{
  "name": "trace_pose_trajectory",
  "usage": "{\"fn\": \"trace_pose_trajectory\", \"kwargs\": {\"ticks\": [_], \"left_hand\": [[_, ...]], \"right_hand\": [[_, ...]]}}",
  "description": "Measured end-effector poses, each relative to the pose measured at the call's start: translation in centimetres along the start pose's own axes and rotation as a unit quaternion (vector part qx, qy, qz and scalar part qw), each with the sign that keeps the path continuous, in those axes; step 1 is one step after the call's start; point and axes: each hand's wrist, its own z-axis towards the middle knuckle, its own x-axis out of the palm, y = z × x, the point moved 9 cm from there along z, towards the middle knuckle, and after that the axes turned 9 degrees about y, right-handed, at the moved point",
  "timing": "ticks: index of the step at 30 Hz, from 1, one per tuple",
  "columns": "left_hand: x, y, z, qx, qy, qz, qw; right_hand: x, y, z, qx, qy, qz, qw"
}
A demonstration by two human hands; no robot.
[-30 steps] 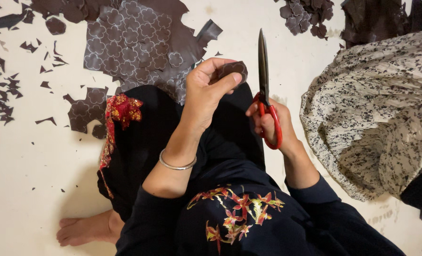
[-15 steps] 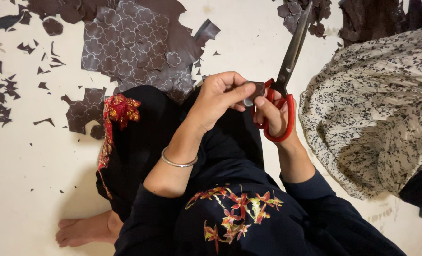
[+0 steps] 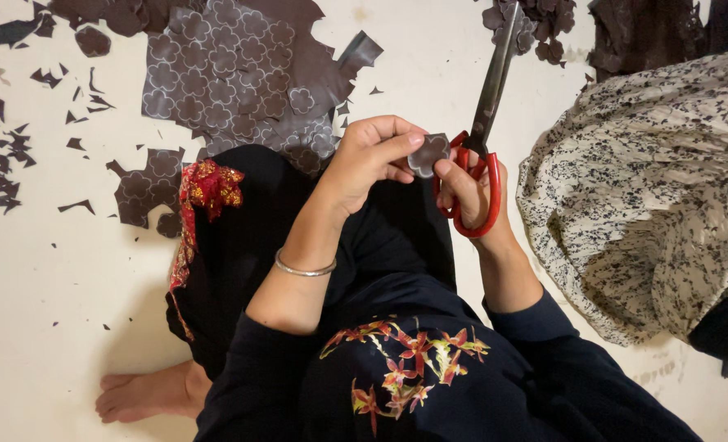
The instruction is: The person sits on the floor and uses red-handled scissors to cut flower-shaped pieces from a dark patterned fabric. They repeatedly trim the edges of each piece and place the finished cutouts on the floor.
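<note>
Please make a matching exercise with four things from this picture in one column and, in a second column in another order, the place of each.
Things:
1. scissors
2. small dark flower-shaped piece
3. silver bangle
4. large patterned dark sheet

Places:
A. flat on the floor, beyond the lap
B. on the wrist of the left hand
C. in the right hand, blades pointing away
D. pinched between the fingertips of both hands

Pairs: 1-C, 2-D, 3-B, 4-A

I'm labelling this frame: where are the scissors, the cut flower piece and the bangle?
scissors (image 3: 488,96), head view, on the blades.
flower piece (image 3: 429,153), head view, on its middle.
bangle (image 3: 302,269), head view, on the band at the left wrist.
</note>
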Motion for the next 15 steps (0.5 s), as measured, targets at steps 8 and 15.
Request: {"fn": "trace_pose_trajectory", "kwargs": {"ticks": [8,15], "left_hand": [[-1.7,1.6,0.9,-0.048,-0.018,-0.022,0.998],[-10.1,-3.2,-2.0,-0.118,-0.219,0.454,0.855]], "right_hand": [[0.1,-1.6,0.4,0.02,0.026,0.023,0.999],[-0.7,-4.8,-0.1,0.097,0.049,-0.092,0.99]]}}
